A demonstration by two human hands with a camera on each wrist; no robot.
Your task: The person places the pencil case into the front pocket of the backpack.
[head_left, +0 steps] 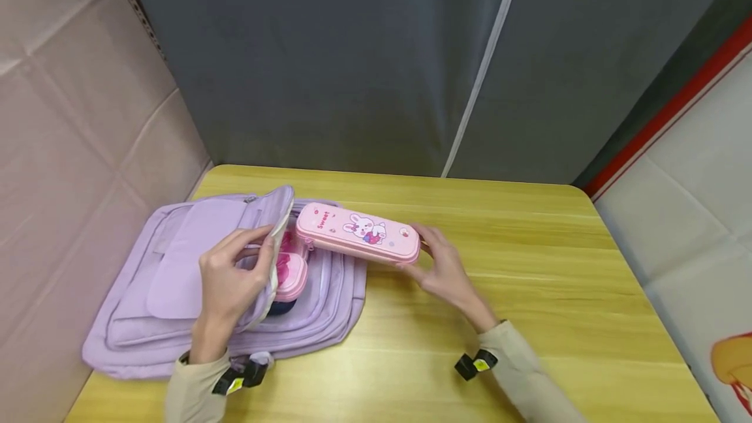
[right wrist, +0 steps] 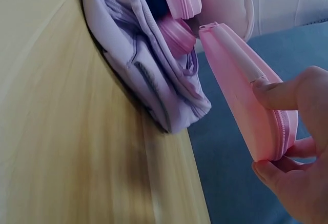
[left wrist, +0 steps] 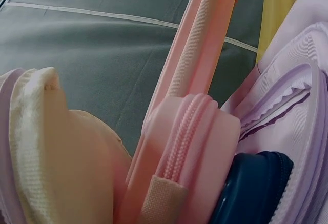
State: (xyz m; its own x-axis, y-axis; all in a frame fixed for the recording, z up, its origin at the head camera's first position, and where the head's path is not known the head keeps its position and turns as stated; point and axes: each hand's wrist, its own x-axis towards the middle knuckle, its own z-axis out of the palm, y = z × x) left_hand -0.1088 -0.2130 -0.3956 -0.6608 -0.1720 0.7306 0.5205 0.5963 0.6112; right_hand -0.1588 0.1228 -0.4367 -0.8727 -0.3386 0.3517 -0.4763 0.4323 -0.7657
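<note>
A lilac backpack [head_left: 194, 279] lies on the table, its main opening facing right. My left hand [head_left: 232, 273] pinches the edge of the backpack's front panel and holds it up. In my right hand [head_left: 443, 273] is a pink pencil case [head_left: 360, 232] printed with a white rabbit, gripped at its right end between thumb and fingers. The case's far end is right at the opening. Inside the backpack, other pink zipped cases [head_left: 290, 276] show, and a dark blue case [left wrist: 251, 188] stands beside them in the left wrist view.
The wooden table [head_left: 499, 247] reaches right of the backpack. A dark grey curtain [head_left: 352, 70] with a pale strip hangs behind its back edge. Quilted pale panels [head_left: 76, 123] rise at the left, and a white panel with a red border [head_left: 699, 181] stands at the right.
</note>
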